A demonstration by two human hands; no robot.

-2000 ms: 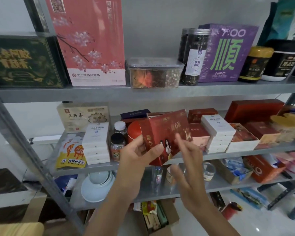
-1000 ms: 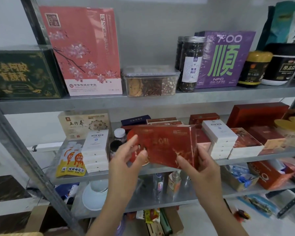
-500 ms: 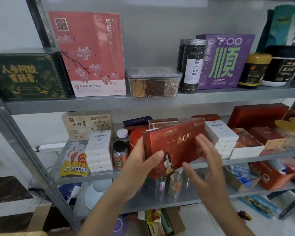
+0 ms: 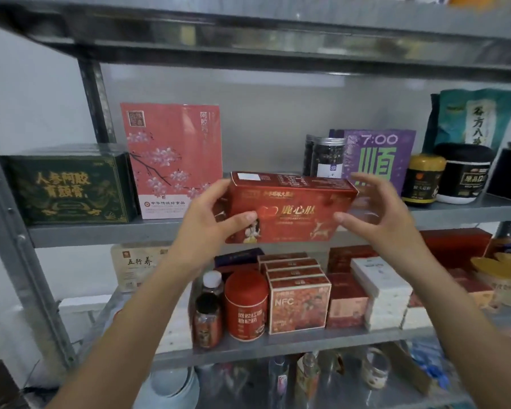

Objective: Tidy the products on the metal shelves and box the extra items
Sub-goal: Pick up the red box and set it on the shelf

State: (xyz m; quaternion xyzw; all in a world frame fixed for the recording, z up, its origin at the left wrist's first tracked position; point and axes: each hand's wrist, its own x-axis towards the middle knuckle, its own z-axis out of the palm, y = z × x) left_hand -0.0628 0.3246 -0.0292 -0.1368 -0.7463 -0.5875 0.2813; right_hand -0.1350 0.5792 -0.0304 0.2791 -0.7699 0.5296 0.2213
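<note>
**Red carton held up at the upper shelf**

Gripped at its left end by the left hand (image 4: 210,214), thumb across the printed front and fingers wrapped behind: one red carton (image 4: 289,208). Raised with its long side level, in front of the edge of the upper shelf (image 4: 101,231), between the pink blossom box (image 4: 171,160) and the purple box (image 4: 381,160). Cupped round the right end by the right hand (image 4: 378,208), fingers curved and blurred, thumb over the front face; impossible to tell whether actually pinched there.

Probably light and stiff, judging by the thin glossy card. Easy to lift one-handed, a little slippery, apt to dent at the corners if squeezed. Best taken by the two short ends, or with thumb in front and fingers behind, never by the top flap.

Counted along the upper shelf:
- one dark green box (image 4: 68,187)
- one pink blossom box
- two dark glass jars (image 4: 325,156)
- one purple box
- one yellow-lidded jar (image 4: 424,178)
- one black tub (image 4: 463,178)
- one teal pouch (image 4: 472,119) behind

Along the lower shelf (image 4: 278,346):
- one cream box (image 4: 133,261)
- two small bottles (image 4: 208,311)
- one red tin (image 4: 245,305)
- four red NFC boxes (image 4: 298,305) in a row front to back
- a stack of white boxes (image 4: 378,290), number unclear
</note>
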